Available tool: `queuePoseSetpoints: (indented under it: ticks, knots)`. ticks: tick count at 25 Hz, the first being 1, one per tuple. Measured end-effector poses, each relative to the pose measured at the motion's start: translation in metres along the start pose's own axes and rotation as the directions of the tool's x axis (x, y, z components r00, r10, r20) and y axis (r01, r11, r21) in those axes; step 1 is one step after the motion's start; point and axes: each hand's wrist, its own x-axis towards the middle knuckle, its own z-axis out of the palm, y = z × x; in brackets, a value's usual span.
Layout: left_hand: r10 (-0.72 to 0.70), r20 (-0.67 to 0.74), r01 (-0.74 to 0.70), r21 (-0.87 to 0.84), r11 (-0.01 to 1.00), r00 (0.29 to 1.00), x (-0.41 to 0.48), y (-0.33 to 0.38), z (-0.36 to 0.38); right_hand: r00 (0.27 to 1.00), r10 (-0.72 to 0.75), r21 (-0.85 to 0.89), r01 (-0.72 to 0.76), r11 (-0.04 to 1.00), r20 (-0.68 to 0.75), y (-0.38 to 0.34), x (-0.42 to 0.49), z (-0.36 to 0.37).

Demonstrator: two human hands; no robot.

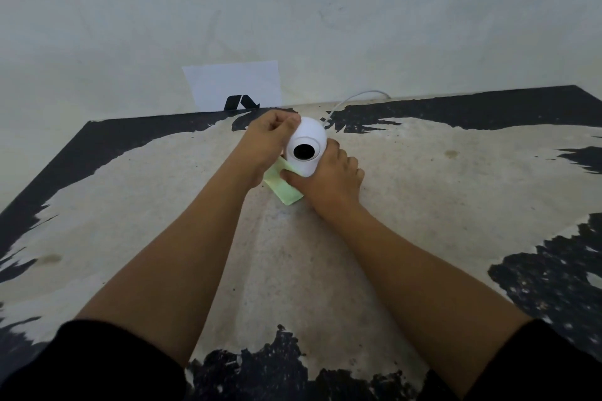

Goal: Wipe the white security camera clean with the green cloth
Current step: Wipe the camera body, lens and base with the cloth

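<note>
The white security camera (308, 143) stands on the worn table near its far edge, its round black lens facing me. My left hand (270, 140) presses against the camera's left side with fingers curled at its top. My right hand (329, 179) wraps the camera's base from the right, thumb across the front. The pale green cloth (281, 185) lies folded on the table just in front of the camera, partly under both hands. Whether either hand also pinches the cloth is hidden.
A white cable (351, 99) runs from the camera's back toward the wall. A white paper sheet with a black mark (234, 85) leans on the wall behind. The tabletop (163, 205) is beige with peeling black patches.
</note>
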Motion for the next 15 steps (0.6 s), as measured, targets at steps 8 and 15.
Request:
queuePoseSetpoints:
  ticks: [8, 15]
  knots:
    - [-0.041, 0.039, 0.042, -0.038, 0.998, 0.998, 0.002, 0.000, -0.003, 0.968, -0.062, 0.025, 0.058, 0.998, 0.245, 0.023, 0.019, -0.033]
    - [-0.045, 0.030, 0.046, -0.048, 0.998, 0.999, 0.002, -0.001, -0.001, 0.950, -0.112, 0.017, 0.112, 0.994, 0.290, 0.028, 0.024, -0.041]
